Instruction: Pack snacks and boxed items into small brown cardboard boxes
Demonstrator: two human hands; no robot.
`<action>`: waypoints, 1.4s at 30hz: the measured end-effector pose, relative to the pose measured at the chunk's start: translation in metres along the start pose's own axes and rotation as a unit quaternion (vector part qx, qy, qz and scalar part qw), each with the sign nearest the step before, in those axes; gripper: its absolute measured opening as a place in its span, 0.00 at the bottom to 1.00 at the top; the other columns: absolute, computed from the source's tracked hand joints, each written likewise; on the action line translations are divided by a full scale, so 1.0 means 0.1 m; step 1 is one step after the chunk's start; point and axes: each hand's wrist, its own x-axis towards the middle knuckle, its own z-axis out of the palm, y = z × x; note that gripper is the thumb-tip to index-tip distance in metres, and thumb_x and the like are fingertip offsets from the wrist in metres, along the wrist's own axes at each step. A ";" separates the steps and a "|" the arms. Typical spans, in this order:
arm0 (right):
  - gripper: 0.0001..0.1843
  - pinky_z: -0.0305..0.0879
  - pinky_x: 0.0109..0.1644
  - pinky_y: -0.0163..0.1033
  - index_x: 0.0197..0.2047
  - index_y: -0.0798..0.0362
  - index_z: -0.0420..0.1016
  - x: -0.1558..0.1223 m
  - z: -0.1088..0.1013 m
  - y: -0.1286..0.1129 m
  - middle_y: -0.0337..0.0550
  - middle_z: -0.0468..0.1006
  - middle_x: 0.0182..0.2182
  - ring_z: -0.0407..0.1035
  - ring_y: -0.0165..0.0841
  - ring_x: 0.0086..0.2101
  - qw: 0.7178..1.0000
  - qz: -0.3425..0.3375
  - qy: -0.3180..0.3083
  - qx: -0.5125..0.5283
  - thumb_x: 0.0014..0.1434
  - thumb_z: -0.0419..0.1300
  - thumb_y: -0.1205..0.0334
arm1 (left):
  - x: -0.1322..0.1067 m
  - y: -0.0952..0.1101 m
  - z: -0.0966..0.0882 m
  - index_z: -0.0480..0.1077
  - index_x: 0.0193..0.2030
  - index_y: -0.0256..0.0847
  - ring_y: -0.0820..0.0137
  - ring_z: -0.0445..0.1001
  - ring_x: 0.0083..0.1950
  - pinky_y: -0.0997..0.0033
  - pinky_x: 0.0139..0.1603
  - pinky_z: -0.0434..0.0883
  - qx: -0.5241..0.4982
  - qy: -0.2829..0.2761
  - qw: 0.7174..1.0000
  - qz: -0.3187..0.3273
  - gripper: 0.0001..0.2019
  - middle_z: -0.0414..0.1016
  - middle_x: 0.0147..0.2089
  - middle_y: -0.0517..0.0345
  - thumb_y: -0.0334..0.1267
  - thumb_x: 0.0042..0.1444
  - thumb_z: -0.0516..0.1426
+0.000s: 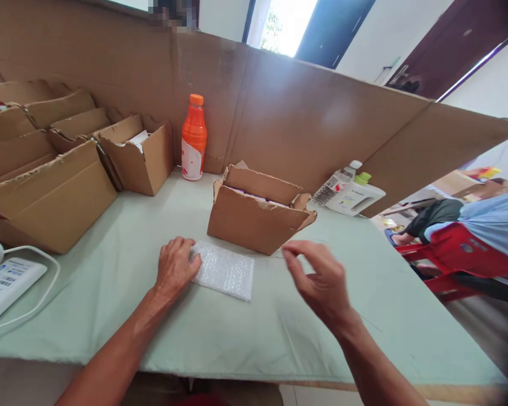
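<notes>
One wrap (pixel 226 272), clear, bubbled: we found it flat on the desk (pixel 186 344), between our hands, in from the front edge. Long axis ran left to right, right end canted toward that edge. Left hand (pixel 175 262), nearer, touched its left end; whether it gripped, we could not tell. Right hand (pixel 322 279), raised and curled, stood apart past its right end, nothing visible in it; whether its fingertips met was unclear.

one head-worn view, looking forward and down, close over the table (pixel 88 304)
</notes>
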 end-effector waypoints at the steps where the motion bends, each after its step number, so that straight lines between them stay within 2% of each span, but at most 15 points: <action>1: 0.08 0.66 0.45 0.42 0.41 0.49 0.78 -0.11 0.09 0.01 0.42 0.83 0.36 0.75 0.35 0.35 0.996 0.033 -0.077 0.005 0.66 0.57 0.60 | 0.00 -0.01 0.00 0.76 0.46 0.38 0.51 0.73 0.52 0.53 0.52 0.66 0.007 0.005 1.000 -0.014 0.13 0.77 0.46 0.44 0.38 0.57 0.55; 3: 0.10 0.65 0.41 0.41 0.44 0.50 0.79 -0.29 0.33 0.05 0.42 0.84 0.36 0.74 0.35 0.31 0.970 0.107 -0.219 -0.003 0.64 0.58 0.58 | 0.00 -0.01 0.00 0.76 0.42 0.37 0.48 0.72 0.52 0.50 0.52 0.66 0.015 0.004 1.000 -0.026 0.12 0.76 0.43 0.42 0.42 0.55 0.57; 5: 0.16 0.63 0.40 0.40 0.51 0.53 0.77 -0.39 0.58 0.10 0.45 0.84 0.37 0.75 0.37 0.33 0.945 0.163 -0.282 -0.022 0.63 0.59 0.58 | -0.02 0.03 0.01 0.75 0.37 0.39 0.48 0.72 0.51 0.51 0.51 0.66 0.012 -0.005 1.000 -0.020 0.10 0.76 0.42 0.43 0.42 0.54 0.59; 9: 0.25 0.62 0.38 0.39 0.62 0.54 0.70 -0.46 0.90 0.10 0.43 0.80 0.33 0.73 0.37 0.33 0.945 0.197 -0.262 0.004 0.63 0.57 0.56 | -0.04 0.12 0.06 0.72 0.33 0.41 0.54 0.73 0.48 0.56 0.50 0.66 -0.016 -0.019 1.000 -0.009 0.03 0.76 0.40 0.49 0.37 0.53 0.58; 13: 0.29 0.65 0.36 0.38 0.64 0.51 0.66 -0.50 0.94 0.09 0.38 0.76 0.30 0.70 0.34 0.28 0.940 0.239 -0.209 0.127 0.61 0.57 0.54 | -0.02 0.12 0.07 0.68 0.33 0.44 0.62 0.75 0.40 0.64 0.45 0.68 -0.062 -0.019 0.997 -0.033 0.01 0.76 0.36 0.56 0.34 0.53 0.56; 16: 0.30 0.68 0.36 0.38 0.64 0.52 0.65 -0.53 0.88 0.16 0.40 0.77 0.36 0.70 0.30 0.26 0.917 0.278 -0.188 0.216 0.60 0.58 0.53 | -0.01 0.09 0.04 0.68 0.40 0.44 0.67 0.74 0.34 0.68 0.38 0.68 -0.107 -0.023 0.993 -0.051 0.06 0.76 0.34 0.60 0.37 0.55 0.55; 18: 0.32 0.69 0.34 0.38 0.65 0.52 0.63 -0.55 0.83 0.20 0.41 0.78 0.38 0.70 0.29 0.25 0.899 0.301 -0.198 0.249 0.59 0.58 0.51 | 0.00 0.08 0.02 0.67 0.48 0.43 0.68 0.73 0.32 0.69 0.36 0.67 -0.134 -0.027 0.989 -0.055 0.13 0.75 0.32 0.62 0.39 0.55 0.55; 20: 0.35 0.68 0.33 0.38 0.66 0.53 0.61 -0.56 0.80 0.22 0.40 0.79 0.37 0.70 0.29 0.24 0.884 0.315 -0.219 0.266 0.59 0.59 0.51 | 0.00 0.08 0.00 0.65 0.53 0.42 0.69 0.71 0.30 0.70 0.35 0.65 -0.155 -0.031 0.986 -0.053 0.19 0.72 0.29 0.66 0.40 0.55 0.54; 22: 0.35 0.68 0.32 0.37 0.67 0.53 0.61 -0.56 0.77 0.23 0.37 0.78 0.33 0.70 0.29 0.23 0.871 0.318 -0.239 0.287 0.58 0.59 0.52 | -0.01 0.08 -0.01 0.64 0.54 0.43 0.70 0.69 0.27 0.71 0.33 0.64 -0.171 -0.032 0.983 -0.053 0.20 0.68 0.25 0.69 0.40 0.54 0.53; 25: 0.35 0.68 0.31 0.36 0.67 0.51 0.61 -0.56 0.76 0.22 0.36 0.77 0.32 0.71 0.29 0.23 0.855 0.319 -0.243 0.328 0.57 0.59 0.55 | -0.01 0.07 -0.02 0.65 0.49 0.44 0.70 0.66 0.25 0.71 0.31 0.63 -0.186 -0.026 0.980 -0.061 0.15 0.63 0.23 0.70 0.40 0.54 0.52; 30: 0.35 0.69 0.31 0.36 0.68 0.50 0.61 -0.53 0.75 0.24 0.40 0.79 0.38 0.72 0.29 0.23 0.852 0.313 -0.265 0.327 0.58 0.60 0.54 | -0.01 0.04 -0.03 0.66 0.40 0.44 0.71 0.67 0.27 0.72 0.32 0.64 -0.207 -0.022 0.976 -0.062 0.08 0.70 0.28 0.65 0.38 0.52 0.52; 34: 0.34 0.67 0.31 0.35 0.68 0.50 0.65 -0.52 0.74 0.22 0.39 0.78 0.35 0.68 0.28 0.23 0.876 0.276 -0.286 0.273 0.59 0.60 0.55 | -0.01 0.03 -0.04 0.68 0.32 0.45 0.72 0.65 0.24 0.73 0.29 0.62 -0.219 -0.040 0.974 -0.039 0.07 0.66 0.23 0.66 0.33 0.51 0.49; 37: 0.30 0.67 0.36 0.36 0.66 0.45 0.69 -0.53 0.71 0.19 0.39 0.80 0.39 0.68 0.29 0.27 0.897 0.217 -0.299 0.243 0.60 0.60 0.59 | -0.02 0.03 -0.06 0.69 0.26 0.44 0.72 0.64 0.24 0.73 0.29 0.62 -0.226 -0.056 0.972 -0.023 0.10 0.68 0.23 0.65 0.31 0.50 0.48; 40: 0.21 0.68 0.44 0.38 0.58 0.43 0.78 -0.54 0.69 0.18 0.41 0.80 0.43 0.72 0.32 0.36 0.905 0.153 -0.323 0.231 0.63 0.58 0.59 | -0.01 0.04 -0.07 0.72 0.27 0.44 0.72 0.65 0.25 0.72 0.30 0.63 -0.233 -0.061 0.971 -0.017 0.12 0.71 0.24 0.64 0.31 0.49 0.48; 42: 0.16 0.68 0.46 0.38 0.51 0.45 0.83 -0.55 0.68 0.18 0.42 0.80 0.43 0.74 0.34 0.40 0.908 0.133 -0.328 0.222 0.64 0.57 0.60 | -0.01 0.04 -0.06 0.73 0.27 0.44 0.71 0.65 0.24 0.72 0.30 0.64 -0.237 -0.058 0.970 -0.017 0.12 0.70 0.23 0.64 0.32 0.49 0.48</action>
